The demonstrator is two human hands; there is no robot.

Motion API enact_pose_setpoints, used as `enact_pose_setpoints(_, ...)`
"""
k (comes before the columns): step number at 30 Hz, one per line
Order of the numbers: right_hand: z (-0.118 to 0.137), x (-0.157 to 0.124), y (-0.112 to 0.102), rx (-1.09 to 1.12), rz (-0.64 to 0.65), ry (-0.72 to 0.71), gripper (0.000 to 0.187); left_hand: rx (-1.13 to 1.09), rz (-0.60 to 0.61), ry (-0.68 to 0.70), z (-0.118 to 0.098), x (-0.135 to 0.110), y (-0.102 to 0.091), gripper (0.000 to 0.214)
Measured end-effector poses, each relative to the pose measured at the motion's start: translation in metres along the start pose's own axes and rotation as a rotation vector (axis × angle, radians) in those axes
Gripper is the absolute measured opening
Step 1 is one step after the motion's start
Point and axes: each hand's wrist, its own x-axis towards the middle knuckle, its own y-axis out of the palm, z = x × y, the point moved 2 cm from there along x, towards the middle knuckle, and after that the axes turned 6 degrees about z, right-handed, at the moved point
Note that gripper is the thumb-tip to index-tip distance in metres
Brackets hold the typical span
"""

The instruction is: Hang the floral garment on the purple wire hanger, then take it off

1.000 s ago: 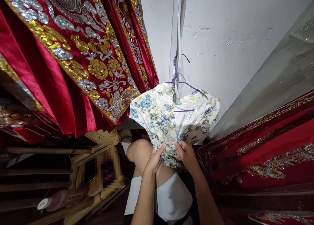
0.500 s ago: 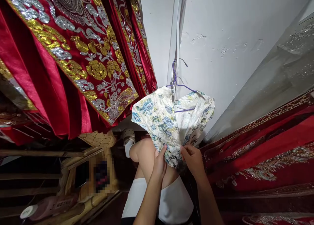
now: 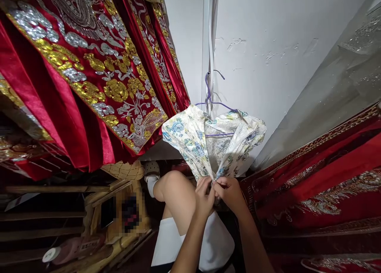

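A white garment with blue flowers (image 3: 208, 140) hangs on a purple wire hanger (image 3: 212, 102) against the white wall. My left hand (image 3: 203, 199) and my right hand (image 3: 230, 193) are both closed on its lower part, fingertips pinched together where the two edges of the open back meet. The fabric is drawn taut down to that point. My bare knee (image 3: 174, 187) and white shorts (image 3: 193, 241) lie just below the hands.
Red robes with gold and silver embroidery (image 3: 89, 74) hang at the left. More red embroidered cloth (image 3: 321, 189) and a clear garment cover (image 3: 336, 94) fill the right. A woven basket (image 3: 123, 170), wooden shelving (image 3: 44, 215) and a white clog (image 3: 151, 170) are lower left.
My hands have come together, from holding the two edges apart to pinching them at one point. The garment's lower part is now gathered tight.
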Motion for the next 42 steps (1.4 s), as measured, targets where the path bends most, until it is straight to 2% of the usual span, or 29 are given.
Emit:
enact_pose_setpoints(7,-0.011,0.004,0.007,0.149,-0.077,0.024,0.024,-0.085,-0.009,-0.087,0.003,-0.009,-0.001,0.016)
enact_pose_setpoints(13,-0.020,0.007,0.004,0.135,-0.194,-0.016,0.021,-0.141,-0.012,-0.115,-0.001,-0.008,0.008,0.019)
enact_pose_setpoints(17,-0.028,0.009,0.003,0.160,-0.258,-0.054,0.011,-0.192,0.037,-0.126,-0.003,-0.007,0.017,0.021)
enact_pose_setpoints(23,-0.042,0.011,0.011,0.199,-0.183,0.004,0.018,-0.208,0.028,-0.172,0.002,-0.007,0.018,0.023)
enact_pose_setpoints(28,-0.043,0.011,0.005,0.253,-0.150,-0.003,0.025,-0.218,0.019,-0.206,0.004,-0.006,0.011,0.022)
enact_pose_setpoints(30,-0.039,0.010,0.004,0.267,-0.044,-0.002,0.027,-0.232,-0.007,-0.239,0.006,-0.007,0.007,0.022)
enact_pose_setpoints(33,-0.033,0.008,0.005,0.312,0.195,0.028,0.036,-0.241,-0.034,-0.278,0.010,-0.009,0.003,0.023)
enact_pose_setpoints(35,-0.030,0.008,0.006,0.368,0.260,0.050,0.038,-0.239,-0.045,-0.301,0.013,-0.009,0.002,0.024)
enact_pose_setpoints(39,-0.030,0.009,0.012,0.359,0.227,0.091,0.038,-0.266,-0.036,-0.305,0.014,-0.010,0.003,0.028)
enact_pose_setpoints(42,-0.033,0.010,0.015,0.259,0.076,0.070,0.035,-0.277,-0.023,-0.292,0.010,-0.010,0.004,0.028)
